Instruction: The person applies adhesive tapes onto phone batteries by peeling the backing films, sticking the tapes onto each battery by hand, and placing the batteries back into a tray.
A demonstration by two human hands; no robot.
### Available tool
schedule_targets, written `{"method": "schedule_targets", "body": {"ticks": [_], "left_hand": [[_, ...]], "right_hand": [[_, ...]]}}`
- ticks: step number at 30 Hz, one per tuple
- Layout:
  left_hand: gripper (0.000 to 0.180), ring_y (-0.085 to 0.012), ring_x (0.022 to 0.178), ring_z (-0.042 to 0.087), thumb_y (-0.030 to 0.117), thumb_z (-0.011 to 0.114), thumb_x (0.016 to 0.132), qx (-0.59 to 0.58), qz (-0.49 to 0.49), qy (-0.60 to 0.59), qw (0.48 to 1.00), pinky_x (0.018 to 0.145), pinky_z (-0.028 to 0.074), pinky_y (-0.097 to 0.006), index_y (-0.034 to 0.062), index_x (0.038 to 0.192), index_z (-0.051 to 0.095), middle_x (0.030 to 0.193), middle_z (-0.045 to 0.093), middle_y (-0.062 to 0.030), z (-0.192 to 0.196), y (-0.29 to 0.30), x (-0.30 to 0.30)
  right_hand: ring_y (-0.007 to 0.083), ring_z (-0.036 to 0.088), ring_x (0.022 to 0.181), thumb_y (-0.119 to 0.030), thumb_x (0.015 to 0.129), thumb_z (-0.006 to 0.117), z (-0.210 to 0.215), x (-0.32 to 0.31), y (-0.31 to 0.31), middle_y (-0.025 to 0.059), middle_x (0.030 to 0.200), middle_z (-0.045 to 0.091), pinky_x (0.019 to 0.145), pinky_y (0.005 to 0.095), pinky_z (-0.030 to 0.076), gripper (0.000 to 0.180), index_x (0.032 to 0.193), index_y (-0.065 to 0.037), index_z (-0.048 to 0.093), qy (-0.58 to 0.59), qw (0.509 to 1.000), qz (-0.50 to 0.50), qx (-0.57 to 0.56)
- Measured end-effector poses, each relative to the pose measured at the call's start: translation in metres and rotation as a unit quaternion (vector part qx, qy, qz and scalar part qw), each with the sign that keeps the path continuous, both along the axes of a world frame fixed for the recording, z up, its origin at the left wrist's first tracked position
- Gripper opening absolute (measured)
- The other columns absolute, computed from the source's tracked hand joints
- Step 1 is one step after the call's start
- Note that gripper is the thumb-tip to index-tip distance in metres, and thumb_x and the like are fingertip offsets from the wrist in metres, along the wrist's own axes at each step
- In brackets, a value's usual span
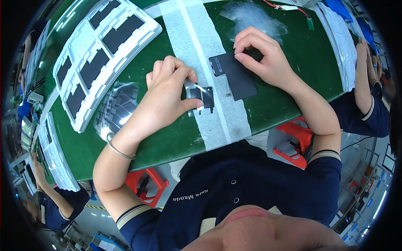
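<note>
My left hand (167,90) pinches a small black part with a clear film (201,95) against the white strip (197,50) that runs across the green table. My right hand (261,54) presses its fingertips on a larger flat black panel (236,77) lying just right of the small part. The two hands are close together, a few centimetres apart. A metal bangle (119,150) sits on my left wrist.
White moulded trays (104,54) holding black panels lie at the left, with a stack of clear-bagged parts (119,106) beside them. Crumpled clear film (253,16) and a red-wired small board (307,19) lie at the top. Other people's arms (366,83) show at both sides.
</note>
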State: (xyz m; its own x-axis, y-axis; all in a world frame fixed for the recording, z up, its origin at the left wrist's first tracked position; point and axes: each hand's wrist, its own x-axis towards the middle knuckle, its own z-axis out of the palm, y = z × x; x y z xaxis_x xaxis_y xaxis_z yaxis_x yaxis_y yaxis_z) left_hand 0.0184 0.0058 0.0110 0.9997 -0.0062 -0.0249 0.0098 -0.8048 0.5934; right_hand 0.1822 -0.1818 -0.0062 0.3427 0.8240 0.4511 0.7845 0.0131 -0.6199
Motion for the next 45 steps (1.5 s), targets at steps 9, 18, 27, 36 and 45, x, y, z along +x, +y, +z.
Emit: {"method": "schedule_targets", "body": {"ticks": [9, 18, 27, 36, 45], "left_hand": [[0.023, -0.0118, 0.083, 0.052, 0.001, 0.063, 0.075, -0.264, 0.029, 0.001, 0.964, 0.079, 0.041, -0.026, 0.0039, 0.090, 0.046, 0.083, 0.052, -0.0014, -0.007, 0.003, -0.007], [0.019, -0.0086, 0.079, 0.055, -0.004, 0.053, 0.083, -0.473, 0.105, -0.088, 0.870, 0.068, 0.047, -0.021, -0.0041, 0.102, 0.054, 0.088, 0.051, -0.0045, 0.000, 0.002, -0.020], [0.025, -0.0082, 0.068, 0.052, -0.004, 0.054, 0.078, -0.389, 0.085, -0.077, 0.914, 0.058, 0.044, -0.020, -0.0024, 0.102, 0.060, 0.082, 0.050, -0.0059, -0.005, -0.007, -0.022], [0.026, -0.0075, 0.065, 0.050, -0.004, 0.056, 0.077, -0.389, 0.084, -0.089, 0.913, 0.056, 0.042, -0.020, -0.0025, 0.102, 0.060, 0.079, 0.050, -0.0055, -0.008, -0.009, -0.021], [0.025, -0.0078, 0.064, 0.048, -0.003, 0.057, 0.077, -0.390, 0.091, -0.066, 0.914, 0.055, 0.041, -0.019, -0.0038, 0.102, 0.060, 0.081, 0.051, -0.0054, -0.006, -0.010, -0.023]], "right_hand": [[0.0129, 0.051, 0.078, 0.003, 0.076, 0.056, 0.032, -0.011, 0.022, 0.0056, 0.092, 0.051, 0.068, 0.0233, 0.042, 0.013, 0.088, -0.002, 0.053, 0.110, 0.984, 0.114, -0.076], [0.0118, 0.050, 0.083, 0.009, 0.074, 0.059, 0.027, -0.045, 0.042, 0.0041, 0.090, 0.042, 0.074, 0.0258, 0.048, 0.018, 0.078, -0.004, 0.045, 0.389, 0.906, 0.144, 0.085], [0.0142, 0.051, 0.086, 0.017, 0.073, 0.056, 0.016, -0.051, 0.036, 0.0072, 0.091, 0.035, 0.075, 0.0266, 0.054, 0.030, 0.071, -0.004, 0.035, 0.263, 0.952, 0.125, 0.100], [0.0128, 0.051, 0.082, 0.018, 0.073, 0.055, 0.016, -0.054, 0.036, 0.0066, 0.090, 0.034, 0.075, 0.0266, 0.054, 0.031, 0.070, -0.005, 0.035, 0.269, 0.952, 0.118, 0.086], [0.0116, 0.055, 0.075, 0.011, 0.072, 0.060, 0.013, -0.055, 0.038, 0.0070, 0.089, 0.039, 0.059, 0.0203, 0.048, 0.026, 0.067, -0.002, 0.038, 0.271, 0.953, 0.089, 0.104]]}}
